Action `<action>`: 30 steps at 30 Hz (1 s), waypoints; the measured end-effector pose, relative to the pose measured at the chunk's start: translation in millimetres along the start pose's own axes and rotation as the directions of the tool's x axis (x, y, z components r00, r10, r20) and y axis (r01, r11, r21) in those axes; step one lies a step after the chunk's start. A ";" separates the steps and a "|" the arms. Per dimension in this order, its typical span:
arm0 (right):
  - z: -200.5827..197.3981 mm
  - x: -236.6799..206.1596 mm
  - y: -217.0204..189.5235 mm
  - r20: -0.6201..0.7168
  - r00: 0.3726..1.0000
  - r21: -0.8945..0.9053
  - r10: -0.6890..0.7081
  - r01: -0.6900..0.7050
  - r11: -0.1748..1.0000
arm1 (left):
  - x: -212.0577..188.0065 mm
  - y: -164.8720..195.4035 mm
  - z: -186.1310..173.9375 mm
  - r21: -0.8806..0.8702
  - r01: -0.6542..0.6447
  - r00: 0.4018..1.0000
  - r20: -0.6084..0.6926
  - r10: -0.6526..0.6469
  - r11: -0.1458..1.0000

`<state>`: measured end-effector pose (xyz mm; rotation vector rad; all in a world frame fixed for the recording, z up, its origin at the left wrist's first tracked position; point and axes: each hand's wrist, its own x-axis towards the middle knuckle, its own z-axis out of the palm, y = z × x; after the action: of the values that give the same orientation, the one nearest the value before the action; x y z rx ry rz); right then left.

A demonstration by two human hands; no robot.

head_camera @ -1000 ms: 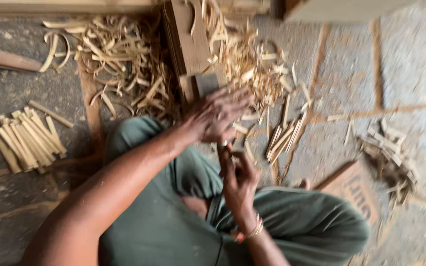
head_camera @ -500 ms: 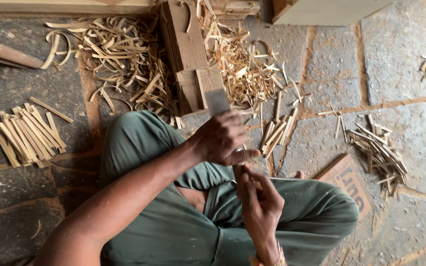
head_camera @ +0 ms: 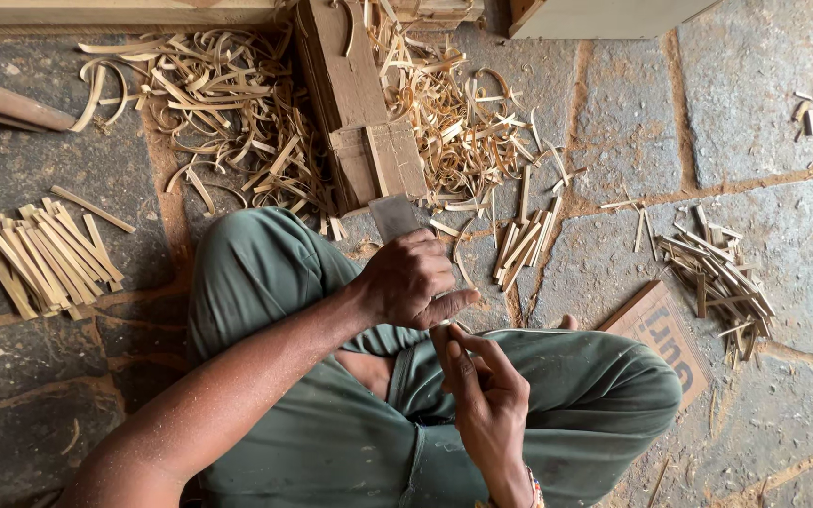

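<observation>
We note the left hand (head_camera: 411, 280) gripping a flat blade (head_camera: 393, 216), the right hand (head_camera: 486, 395) pinching a thin bamboo sliver (head_camera: 448, 325). Shavings (head_camera: 228, 103) and stacked sticks (head_camera: 44, 256) indicate many finished; more remain.

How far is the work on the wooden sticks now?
Done: a neat stack of cut sticks and many shavings. In hand: the left hand grips a blade, the right hand a thin piece. Left: loose sticks lie unsorted.

Pale wooden shavings (head_camera: 237, 103) lie on the rough, matt stone floor (head_camera: 755, 113) beside dull green cloth trousers (head_camera: 331, 442).
</observation>
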<state>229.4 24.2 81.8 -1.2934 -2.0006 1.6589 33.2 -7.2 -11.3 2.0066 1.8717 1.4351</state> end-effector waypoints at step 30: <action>62.1 86.6 15.3 0.008 0.989 -0.007 -0.149 0.149 0.989 | 38.2 -127.0 9.3 0.298 0.128 0.964 0.186 -0.189 0.946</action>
<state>145.0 46.1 18.6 -1.1113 -2.0545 1.5910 -63.9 62.5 -69.5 1.9683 2.1838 0.9147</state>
